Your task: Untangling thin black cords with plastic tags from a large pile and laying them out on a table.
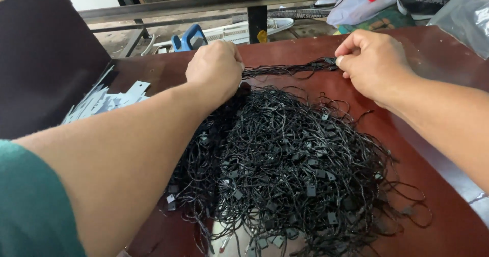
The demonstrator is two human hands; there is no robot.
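A big tangled pile of black tag strings (290, 160) with small square black clasps lies on a dark red table (438, 53). My left hand (215, 68) is closed on one end of a small bundle of black strings (290, 69) at the pile's far edge. My right hand (372, 61) pinches the other end of that bundle between thumb and forefinger. The bundle is stretched roughly level between the two hands, just above the table.
A heap of pale grey paper tags (104, 99) lies at the table's left, beside a dark upright board (46, 58). A clear plastic bag (466, 15) sits at the far right corner. Metal rails (254, 0) and a blue object (189, 37) stand beyond the table.
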